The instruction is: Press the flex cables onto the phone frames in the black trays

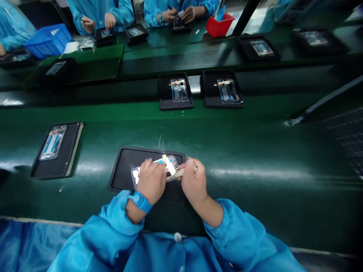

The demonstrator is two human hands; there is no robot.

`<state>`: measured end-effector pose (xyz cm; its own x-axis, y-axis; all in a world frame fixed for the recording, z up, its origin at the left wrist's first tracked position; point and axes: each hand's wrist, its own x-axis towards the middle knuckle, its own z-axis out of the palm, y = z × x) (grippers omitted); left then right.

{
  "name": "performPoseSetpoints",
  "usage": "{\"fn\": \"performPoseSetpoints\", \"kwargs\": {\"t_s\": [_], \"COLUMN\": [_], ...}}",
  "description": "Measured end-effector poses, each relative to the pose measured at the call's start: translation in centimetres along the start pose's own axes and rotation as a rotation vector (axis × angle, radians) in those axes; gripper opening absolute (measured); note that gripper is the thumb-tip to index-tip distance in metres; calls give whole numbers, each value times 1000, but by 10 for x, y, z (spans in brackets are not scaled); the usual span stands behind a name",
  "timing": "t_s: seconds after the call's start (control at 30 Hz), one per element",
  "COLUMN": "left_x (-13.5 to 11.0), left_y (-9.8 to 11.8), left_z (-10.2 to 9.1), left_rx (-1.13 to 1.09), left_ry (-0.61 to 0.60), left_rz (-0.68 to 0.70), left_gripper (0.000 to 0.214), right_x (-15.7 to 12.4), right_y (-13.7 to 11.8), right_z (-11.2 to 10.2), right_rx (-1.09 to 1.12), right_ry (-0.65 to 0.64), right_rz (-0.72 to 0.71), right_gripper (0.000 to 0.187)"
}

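Observation:
A silver phone frame (172,163) with blue strips and a yellow tab lies tilted on a black tray (124,166) in front of me. My left hand (152,180), a blue band at its wrist, closes over the middle of the frame and grips it. The frame's lower left end shows beside the palm. In my right hand (195,181) a cream-coloured pry stick (179,173) is pinched between thumb and fingers. Its tip meets the right end of the frame; the exact contact is too small to make out.
To the left, another black tray (70,151) bears a phone frame (53,142). Two more trays stand across the bench, on the line. Co-workers in blue sleeves handle frames behind it, near a blue bin (49,39) and a red bin (219,25). A metal bar (329,100) slants at right.

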<state>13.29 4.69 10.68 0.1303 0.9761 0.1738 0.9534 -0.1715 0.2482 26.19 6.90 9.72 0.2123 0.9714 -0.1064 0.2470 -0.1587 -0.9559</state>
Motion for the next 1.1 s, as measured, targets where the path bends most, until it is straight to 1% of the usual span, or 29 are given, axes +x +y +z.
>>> {"fn": "performPoseSetpoints", "kwargs": {"t_s": [0.1,0.17,0.3,0.37,0.4,0.47,0.6,0.67,0.73,0.8,0.9,1.1], "left_x": [14,18,19,20,21,20,14,10,7,6,7,9], "left_y": [-9,-14,-23,-26,-26,-26,-26,-26,-26,-25,-21,-16], "left_z": [2,4,1,-3,-4,-5,2,5,8,8,7,5], "left_rx": [56,37,-61,-103,-112,-112,-84,-46,4,41,56,43], "left_ry": [-113,-189,-321,-388,-402,-360,-169,-101,-48,-23,-19,-16], "left_rz": [-53,-67,-100,-83,-67,-46,8,81,145,168,153,113], "left_gripper": [29,27,23,24,24,21,16,16,19,22,22,21], "right_x": [1,2,1,1,1,2,7,10,13,15,17,17], "right_y": [-1,-2,-1,-1,-1,-3,-8,-11,-12,-12,-9,-3], "right_z": [2,2,3,3,3,2,3,6,10,16,22,25], "right_rx": [90,115,111,99,95,87,73,66,44,10,-58,-168], "right_ry": [31,45,96,109,108,95,49,38,51,67,79,24], "right_rz": [82,104,95,86,86,92,89,51,-22,-121,-245,-402], "right_gripper": [35,36,36,35,35,35,35,34,31,28,25,21]}}
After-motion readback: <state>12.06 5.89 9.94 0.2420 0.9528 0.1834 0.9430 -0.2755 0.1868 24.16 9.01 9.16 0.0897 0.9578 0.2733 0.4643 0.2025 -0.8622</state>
